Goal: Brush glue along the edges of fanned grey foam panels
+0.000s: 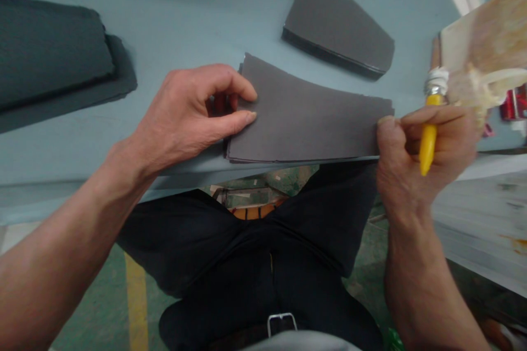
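Observation:
A thin stack of dark grey curved sheets (304, 115) lies at the near edge of the pale blue table (197, 27). My left hand (193, 115) pinches the stack's left end between thumb and fingers. My right hand (420, 153) is closed round a yellow-handled brush (429, 137) with glue-caked bristles, and its thumb and forefinger press on the stack's right end.
A second stack of grey pieces (337, 24) lies farther back on the table. Dark fabric piles (53, 60) sit at the left. A glue-stained board (486, 33) stands at the right. My dark trousers and the green floor show below the table edge.

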A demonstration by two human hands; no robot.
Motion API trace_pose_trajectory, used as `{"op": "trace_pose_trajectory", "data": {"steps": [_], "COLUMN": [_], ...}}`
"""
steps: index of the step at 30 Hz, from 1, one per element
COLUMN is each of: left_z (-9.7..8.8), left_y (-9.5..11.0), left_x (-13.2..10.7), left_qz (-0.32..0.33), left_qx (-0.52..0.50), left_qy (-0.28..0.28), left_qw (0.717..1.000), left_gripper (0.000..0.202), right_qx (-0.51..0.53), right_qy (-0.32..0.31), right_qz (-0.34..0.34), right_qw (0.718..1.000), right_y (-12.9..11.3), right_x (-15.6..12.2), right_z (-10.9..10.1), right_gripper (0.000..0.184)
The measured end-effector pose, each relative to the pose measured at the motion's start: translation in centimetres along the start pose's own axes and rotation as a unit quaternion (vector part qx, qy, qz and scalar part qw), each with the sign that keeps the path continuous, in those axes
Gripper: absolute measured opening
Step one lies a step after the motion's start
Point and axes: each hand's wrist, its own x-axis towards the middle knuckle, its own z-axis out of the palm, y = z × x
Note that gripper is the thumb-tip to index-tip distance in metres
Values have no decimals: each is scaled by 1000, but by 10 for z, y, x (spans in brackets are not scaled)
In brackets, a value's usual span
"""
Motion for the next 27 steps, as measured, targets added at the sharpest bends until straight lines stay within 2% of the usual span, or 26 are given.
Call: {"op": "trace_pose_trajectory", "data": {"steps": [7, 17, 27], "left_z": [1, 2, 2], "left_y": [-1, 0, 4], "left_x": [0, -2, -3], "left_qz": [30, -5, -15], "left_qx": [-2, 12, 35], "left_qy": [12, 28, 36], "left_qw": [999, 1000, 999], "left_gripper": [20, 27, 31], "right_qx": [59, 20, 44], "right_qy": [-21, -40, -61], "right_qz": [1, 13, 34], "right_qw": [998, 999, 997], "right_y": [-2, -7, -6], "right_x": [-4, 1, -3], "right_z": [0, -1, -1], "right_gripper": [19, 28, 21]}}
